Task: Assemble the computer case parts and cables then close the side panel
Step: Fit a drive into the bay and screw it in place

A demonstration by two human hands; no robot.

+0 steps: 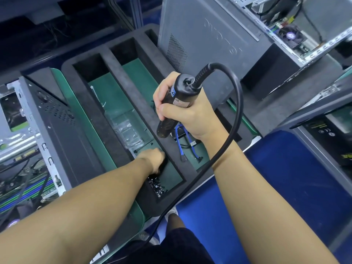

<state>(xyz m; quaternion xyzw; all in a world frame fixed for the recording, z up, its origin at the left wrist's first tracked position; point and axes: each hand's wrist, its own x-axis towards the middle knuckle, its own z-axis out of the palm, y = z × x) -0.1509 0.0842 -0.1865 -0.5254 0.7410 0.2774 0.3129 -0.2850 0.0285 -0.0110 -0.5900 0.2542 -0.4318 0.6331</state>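
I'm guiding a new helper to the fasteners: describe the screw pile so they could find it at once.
Start at the black foam tray with long slots in front of the person. In the slot the left hand reaches into, look at the corner nearest the person: the screws lie heaped there. They are small, dark and glinting, unlike the blue cables in the next slot.

Computer assembly line, no question: the right hand (187, 113) grips a corded electric screwdriver (178, 101), a compartmented foam tray (117, 73) with loose screws (157, 185) just below that grip, a gutted tower case (28, 130) well left of it, a second open case (285, 25) beyond, rightward.
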